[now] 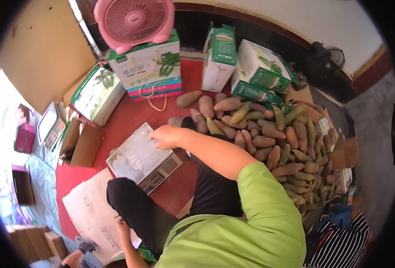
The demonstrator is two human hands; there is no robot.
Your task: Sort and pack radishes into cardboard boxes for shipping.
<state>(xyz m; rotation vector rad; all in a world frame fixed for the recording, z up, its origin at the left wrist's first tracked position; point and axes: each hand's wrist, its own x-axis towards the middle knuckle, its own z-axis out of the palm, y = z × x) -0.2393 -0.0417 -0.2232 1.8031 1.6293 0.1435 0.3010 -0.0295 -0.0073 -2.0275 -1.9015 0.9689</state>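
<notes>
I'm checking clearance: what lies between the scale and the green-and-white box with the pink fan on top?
Only bare red floor lies between the scale and the fan-topped box; the right hand rests at the scale's edge, head view.

The scale sits on the floor at centre, the right hand on its edge. Sweet potatoes pile at three o'clock, boxes at twelve, a fan on one box at eleven.
</notes>
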